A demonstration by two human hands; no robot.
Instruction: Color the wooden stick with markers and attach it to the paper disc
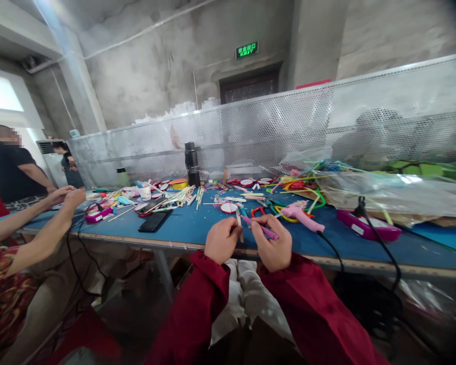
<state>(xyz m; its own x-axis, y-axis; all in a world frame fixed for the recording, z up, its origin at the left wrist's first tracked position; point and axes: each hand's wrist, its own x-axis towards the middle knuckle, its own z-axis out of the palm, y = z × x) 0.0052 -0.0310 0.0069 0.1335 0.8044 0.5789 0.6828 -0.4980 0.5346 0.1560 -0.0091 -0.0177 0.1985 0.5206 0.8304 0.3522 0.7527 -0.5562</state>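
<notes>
A thin wooden stick (238,222) is held upright in the left hand (222,240), with the fingers curled shut around its lower part; a purple fuzzy craft wire (261,228) is pinched in the right hand (274,243), whose fingers are also closed; the wire's far end is laid against the stick, so the two are touching between the hands. Both hands are kept just over the near edge of the blue table (197,228); red sleeves are worn on both arms.

It looks as if the wire is being joined to the stick, and this step seems only just begun, since most of the wire is still straight. For the next move, a steady hold on the stick would be needed, and the wire would have to be kept tight so it is not let slip.

A pink glue gun (302,215) is lying just past the right hand, with its black cord hung over the table edge; a black phone (155,221) is laid to the left; more sticks are piled further back beside a black bottle (192,163). Another person's arms (41,223) are rested on the table at the far left.
</notes>
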